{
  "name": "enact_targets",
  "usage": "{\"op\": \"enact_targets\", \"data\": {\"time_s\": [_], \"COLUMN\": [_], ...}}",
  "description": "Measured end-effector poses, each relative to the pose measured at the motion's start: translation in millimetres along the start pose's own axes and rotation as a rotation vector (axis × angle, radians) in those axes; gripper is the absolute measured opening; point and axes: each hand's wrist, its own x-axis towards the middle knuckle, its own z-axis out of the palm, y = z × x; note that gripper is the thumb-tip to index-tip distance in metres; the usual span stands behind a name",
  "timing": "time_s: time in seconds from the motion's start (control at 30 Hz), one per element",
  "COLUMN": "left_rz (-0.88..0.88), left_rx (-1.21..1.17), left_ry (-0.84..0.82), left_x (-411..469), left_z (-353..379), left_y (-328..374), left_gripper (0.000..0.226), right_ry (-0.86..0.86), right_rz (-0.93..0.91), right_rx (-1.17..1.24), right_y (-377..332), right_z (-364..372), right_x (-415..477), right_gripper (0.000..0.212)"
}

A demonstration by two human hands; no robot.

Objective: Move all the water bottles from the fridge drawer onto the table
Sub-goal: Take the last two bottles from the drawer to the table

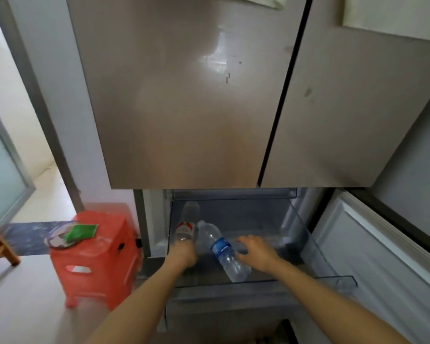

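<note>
Two bottles in the clear fridge drawer (305, 234): the blue-labelled bottle (224, 252) lies slantwise across the drawer's middle, and the red-labelled bottle (184, 230) stands tilted at the drawer's left wall, cap end pointing to the back. The left hand (183, 254) is wrapped round the red-labelled bottle's near end, while the right hand (257, 252) sits in the drawer just right of the blue-labelled bottle, its fingers (246, 240) curled, and whether they have hold of anything cannot be told. Left of the drawer stands a red stool (97, 259) with a green packet (81, 232) on top, and above the drawer hang the closed fridge doors (184, 108).
</note>
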Motion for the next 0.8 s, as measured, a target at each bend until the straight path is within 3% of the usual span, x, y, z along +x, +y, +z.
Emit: {"op": "enact_targets", "data": {"time_s": [0.33, 0.6, 0.8], "left_rz": [-0.072, -0.167, -0.183], "left_rx": [0.026, 0.057, 0.070], "left_ry": [-0.168, -0.137, -0.152], "left_x": [19, 30, 42], "left_z": [18, 30, 30], "left_y": [3, 0, 0], "left_gripper": [0.050, 0.070, 0.060], "right_ry": [-0.233, -0.289, -0.343], "right_rz": [0.045, 0.059, 0.086], "right_rx": [0.046, 0.117, 0.227], "right_y": [6, 19, 24], "right_z": [28, 49, 49], "right_x": [81, 112, 124], "right_gripper": [0.059, 0.065, 0.068]}}
